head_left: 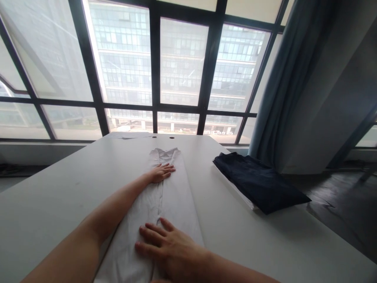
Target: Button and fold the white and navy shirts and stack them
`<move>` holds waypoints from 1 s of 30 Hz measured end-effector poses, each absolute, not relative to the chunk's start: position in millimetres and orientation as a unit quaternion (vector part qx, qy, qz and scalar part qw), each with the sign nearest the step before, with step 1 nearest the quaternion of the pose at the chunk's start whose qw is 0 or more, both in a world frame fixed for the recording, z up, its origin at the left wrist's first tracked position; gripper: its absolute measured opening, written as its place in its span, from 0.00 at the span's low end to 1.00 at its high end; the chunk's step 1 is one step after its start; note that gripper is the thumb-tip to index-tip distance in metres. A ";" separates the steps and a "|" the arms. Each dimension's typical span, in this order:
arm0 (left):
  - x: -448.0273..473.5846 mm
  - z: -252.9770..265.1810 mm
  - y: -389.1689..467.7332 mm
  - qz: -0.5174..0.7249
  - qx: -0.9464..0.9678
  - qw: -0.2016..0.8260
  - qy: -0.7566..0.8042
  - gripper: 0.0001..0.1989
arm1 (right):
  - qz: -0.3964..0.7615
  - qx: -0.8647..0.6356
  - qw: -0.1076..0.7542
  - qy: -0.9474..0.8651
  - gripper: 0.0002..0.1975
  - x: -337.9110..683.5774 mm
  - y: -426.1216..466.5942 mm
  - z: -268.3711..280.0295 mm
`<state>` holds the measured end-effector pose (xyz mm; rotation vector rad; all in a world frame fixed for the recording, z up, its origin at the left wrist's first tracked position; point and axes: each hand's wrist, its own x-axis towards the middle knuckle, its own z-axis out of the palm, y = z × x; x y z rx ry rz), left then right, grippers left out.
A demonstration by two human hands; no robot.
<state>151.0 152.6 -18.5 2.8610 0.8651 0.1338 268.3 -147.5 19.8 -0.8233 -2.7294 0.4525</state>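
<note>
A white garment, seemingly a shirt [179, 196], lies in a long narrow fold on the white table, its far end showing what looks like a collar. My left hand [161, 173] rests flat on it near that far end, fingers stretched to the right. Closer to me, my right hand [169, 241] lies on the cloth with its fingers spread toward the left. A seam or edge runs lengthwise between the hands. Neither hand grips the fabric. The near end of the garment runs out of view at the bottom, partly covered by my right forearm.
To the right, folded dark navy cloth [259, 181] lies over something white near the edge of the table [97, 169]. A sheet of paper [129, 135] lies at the far end beside two dark holes. Windows stand beyond, and a blue-grey curtain [282, 90] hangs at the right.
</note>
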 end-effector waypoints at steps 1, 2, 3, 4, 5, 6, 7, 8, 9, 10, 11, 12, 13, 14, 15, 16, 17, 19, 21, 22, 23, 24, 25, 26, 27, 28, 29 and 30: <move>150.7 -18.4 150.0 0.055 0.950 0.055 0.301 0.25 | 0.159 -0.271 0.130 -0.941 0.33 267.3 -148.1 19.3; 148.6 -18.3 145.6 0.075 0.946 0.033 0.313 0.25 | 0.161 -0.265 0.138 -0.941 0.33 266.9 -147.4 18.7; 144.1 -18.1 139.9 0.101 0.941 0.013 0.324 0.25 | 0.160 -0.266 0.153 -0.938 0.32 267.6 -145.2 17.8; 137.0 -17.6 133.4 0.131 0.935 -0.001 0.330 0.25 | 0.158 -0.278 0.176 -0.931 0.30 269.5 -141.2 16.6; 127.1 -16.8 126.5 0.160 0.929 -0.009 0.332 0.24 | 0.152 -0.301 0.203 -0.919 0.28 273.2 -135.2 15.1; 114.7 -15.9 119.5 0.182 0.925 -0.009 0.334 0.24 | 0.142 -0.333 0.233 -0.903 0.24 278.6 -127.5 13.2; 100.2 -14.8 112.6 0.197 0.921 -0.006 0.336 0.23 | 0.127 -0.371 0.261 -0.882 0.21 285.8 -118.6 11.0; 84.4 -13.7 105.9 0.203 0.918 -0.001 0.341 0.23 | 0.108 -0.411 0.282 -0.860 0.20 294.8 -109.0 8.5; 68.0 -12.7 99.5 0.200 0.915 0.004 0.349 0.23 | 0.087 -0.448 0.294 -0.840 0.21 305.0 -99.4 5.5; 52.1 -12.0 93.1 0.190 0.915 0.009 0.356 0.24 | 0.066 -0.480 0.294 -0.824 0.24 315.9 -90.5 2.1; 37.4 -11.7 86.9 0.175 0.916 0.013 0.360 0.25 | 0.049 -0.512 0.286 -0.808 0.28 326.8 -82.6 -1.6; 24.8 -11.8 80.5 0.158 0.919 0.017 0.361 0.25 | 0.040 -0.542 0.274 -0.793 0.31 336.8 -76.3 -5.6; 14.6 -12.1 74.0 0.144 0.922 0.024 0.358 0.25 | 0.037 -0.565 0.264 -0.781 0.32 345.5 -71.7 -9.4; 7.1 -12.5 67.3 0.134 0.926 0.033 0.351 0.25 | 0.041 -0.579 0.255 -0.773 0.33 352.4 -68.6 -13.0; 2.1 -12.6 60.2 0.128 0.929 0.045 0.343 0.25 | 0.049 -0.585 0.251 -0.770 0.32 357.4 -66.9 -16.0; -0.8 -12.2 52.9 0.125 0.932 0.057 0.334 0.25 | 0.060 -0.582 0.253 -0.771 0.31 360.7 -66.4 -18.1; -2.1 -11.1 45.4 0.121 0.936 0.072 0.322 0.25 | 0.071 -0.572 0.257 -0.775 0.29 362.5 -66.7 -19.0; -2.3 -6.7 29.7 0.103 0.945 0.104 0.293 0.26 | 0.094 -0.547 0.263 -0.789 0.27 364.1 -69.0 -17.3; -2.3 -0.6 13.5 0.078 0.951 0.133 0.268 0.29 | 0.118 -0.525 0.249 -0.805 0.27 365.6 -72.9 -11.0; -3.0 2.3 5.0 0.066 0.953 0.143 0.259 0.30 | 0.132 -0.518 0.233 -0.813 0.28 366.7 -75.7 -6.5; -4.0 4.6 -3.7 0.054 0.954 0.151 0.253 0.33 | 0.143 -0.513 0.213 -0.819 0.29 367.9 -79.3 -1.4; -5.5 6.2 -12.7 0.045 0.955 0.154 0.248 0.35 | 0.153 -0.508 0.192 -0.826 0.30 368.8 -83.8 4.2; -7.1 7.1 -22.3 0.041 0.957 0.157 0.243 0.38 | 0.160 -0.503 0.173 -0.832 0.30 369.1 -89.2 10.2; -8.9 7.4 -32.3 0.043 0.958 0.159 0.236 0.39 | 0.166 -0.496 0.156 -0.838 0.30 368.6 -95.7 16.7; -10.5 7.6 -42.9 0.054 0.959 0.163 0.226 0.39 | 0.172 -0.488 0.143 -0.844 0.28 367.1 -103.0 23.4; -12.1 8.1 -53.7 0.076 0.959 0.169 0.216 0.36 | 0.180 -0.476 0.135 -0.850 0.25 364.9 -111.0 30.5; -13.5 9.4 -64.6 0.105 0.957 0.179 0.203 0.32 | 0.194 -0.462 0.130 -0.856 0.21 362.3 -119.2 37.6; -14.6 11.7 -75.3 0.131 0.953 0.197 0.188 0.28 | 0.215 -0.445 0.130 -0.860 0.16 359.6 -127.0 44.8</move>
